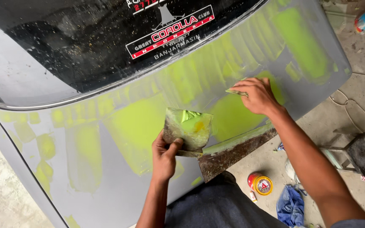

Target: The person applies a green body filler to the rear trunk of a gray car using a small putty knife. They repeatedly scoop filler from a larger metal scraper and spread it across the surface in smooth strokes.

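Green filler goes onto a grey car boot lid (119, 185) below the rear window (106, 46).
Right hand (256, 96) presses a small spreader (235, 91) flat; left hand (164, 155) grips the mixing plates (189, 128). Even, overlapping strokes would serve best.

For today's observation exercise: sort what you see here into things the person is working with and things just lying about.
In use:
- left hand holding a square mixing plate smeared with yellow-green filler
- right hand pressing a small spreader on the grey car panel
- long scraper blade

Lying about:
- red tin
- blue rag
- small stool
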